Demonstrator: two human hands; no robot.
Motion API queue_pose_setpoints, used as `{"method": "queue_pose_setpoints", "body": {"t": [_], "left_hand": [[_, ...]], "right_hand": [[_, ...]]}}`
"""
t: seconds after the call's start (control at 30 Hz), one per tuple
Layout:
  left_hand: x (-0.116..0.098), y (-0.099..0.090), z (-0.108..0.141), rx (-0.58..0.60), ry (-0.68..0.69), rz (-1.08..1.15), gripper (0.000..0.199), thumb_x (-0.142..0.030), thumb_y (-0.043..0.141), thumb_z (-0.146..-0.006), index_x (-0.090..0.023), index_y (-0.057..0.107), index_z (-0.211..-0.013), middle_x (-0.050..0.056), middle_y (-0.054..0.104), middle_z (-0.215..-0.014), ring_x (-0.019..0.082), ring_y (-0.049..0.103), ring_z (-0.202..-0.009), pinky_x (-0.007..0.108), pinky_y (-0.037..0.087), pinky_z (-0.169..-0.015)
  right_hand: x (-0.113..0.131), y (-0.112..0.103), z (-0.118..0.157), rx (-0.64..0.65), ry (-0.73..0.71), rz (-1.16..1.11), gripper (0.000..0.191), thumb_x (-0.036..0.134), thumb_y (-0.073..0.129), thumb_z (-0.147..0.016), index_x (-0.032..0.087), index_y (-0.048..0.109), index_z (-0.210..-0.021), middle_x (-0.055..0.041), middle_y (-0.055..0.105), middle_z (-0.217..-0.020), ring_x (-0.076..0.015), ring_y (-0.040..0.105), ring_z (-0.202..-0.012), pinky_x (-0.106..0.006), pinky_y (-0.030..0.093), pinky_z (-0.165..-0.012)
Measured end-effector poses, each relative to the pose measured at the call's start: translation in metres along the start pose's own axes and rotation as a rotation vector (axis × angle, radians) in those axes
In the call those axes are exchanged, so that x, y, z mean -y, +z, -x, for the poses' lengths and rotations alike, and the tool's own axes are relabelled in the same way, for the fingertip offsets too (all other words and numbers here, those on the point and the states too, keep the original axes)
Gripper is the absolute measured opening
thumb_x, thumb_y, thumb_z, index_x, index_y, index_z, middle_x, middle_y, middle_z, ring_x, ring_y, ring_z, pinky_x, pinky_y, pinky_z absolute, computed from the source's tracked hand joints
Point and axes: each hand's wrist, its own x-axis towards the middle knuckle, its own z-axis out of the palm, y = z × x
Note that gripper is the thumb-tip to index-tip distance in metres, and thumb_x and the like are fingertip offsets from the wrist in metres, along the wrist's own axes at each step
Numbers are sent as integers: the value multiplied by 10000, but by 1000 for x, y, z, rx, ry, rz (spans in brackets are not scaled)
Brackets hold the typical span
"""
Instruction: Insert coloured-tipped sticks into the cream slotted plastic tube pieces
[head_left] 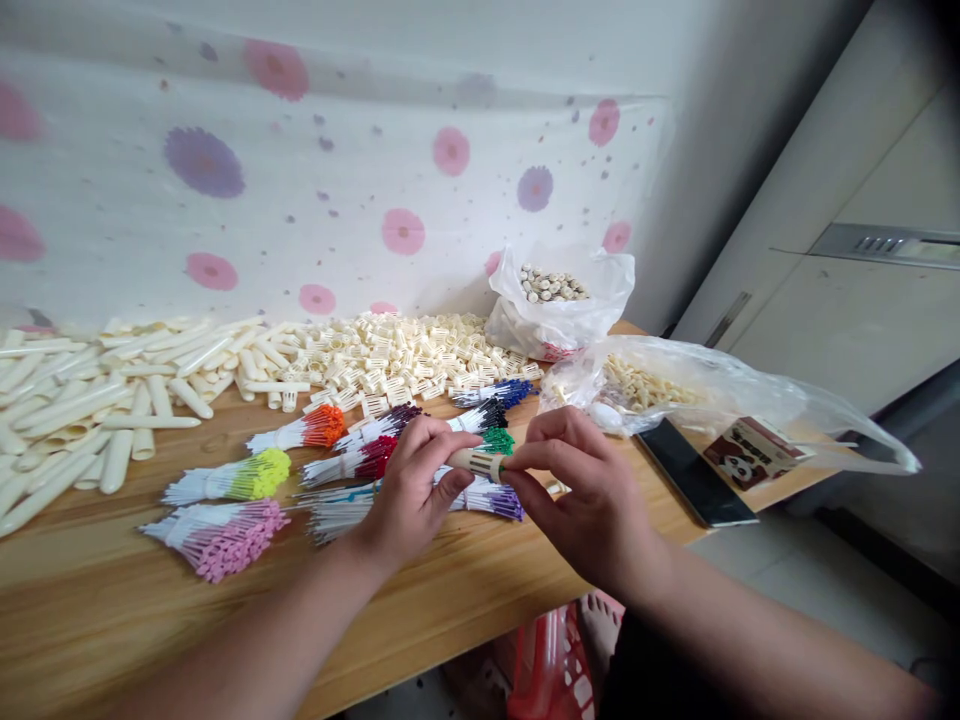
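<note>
My left hand [416, 485] pinches a short cream plastic tube with long slots, which looks like a slotted pen barrel [477, 463], between thumb and fingers. At its right end, the fingertips of my right hand [574, 490] are closed on a small green piece [505, 464], mostly hidden by them. Around and behind my hands lie bundles of thin white pen refills with coloured ends: pink [225, 535], yellow [232, 475], orange [307, 428], red [360, 460], green [498, 440], blue [502, 393] and purple [495, 500].
Long cream pen tubes [112, 400] are heaped at left, beside a pile of slotted barrels [405, 355]. Plastic bags of round-ended parts [551, 285] and small cream pieces [645, 385] stand at right, near a black phone [694, 475] and a small box [754, 452] on the wooden table [97, 600].
</note>
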Motion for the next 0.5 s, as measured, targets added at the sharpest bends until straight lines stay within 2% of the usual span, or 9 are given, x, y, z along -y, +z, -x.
{"method": "queue_pose_setpoints", "body": {"t": [0.2, 0.37, 0.5], "left_hand": [[-3, 1, 0, -48, -9, -57, 330, -406, 457, -906, -173, 617, -1078, 62, 503, -927, 187, 507, -895, 314, 435, -771], [-2, 3, 0, -85, -5, -125, 275, -359, 508, -892, -160, 626, -1040, 60, 509, -909, 184, 512, -870, 314, 437, -754], [1, 2, -1, -124, 15, -174, 255, -342, 517, -890, -157, 624, -1028, 59, 502, -901, 185, 512, -860, 319, 438, -749]], "right_hand": [[-2, 4, 3, -1, 20, -36, 139, 35, 584, -799, 159, 632, -841, -40, 529, -835, -127, 530, -784, -252, 459, -683], [-5, 10, 5, -7, 130, -132, 130, 64, 565, -826, 170, 638, -843, -35, 532, -838, -130, 540, -785, -268, 459, -696], [-10, 6, 4, 83, 169, -208, 156, 127, 516, -878, 187, 657, -911, -42, 540, -863, -150, 533, -837, -304, 449, -734]]}}
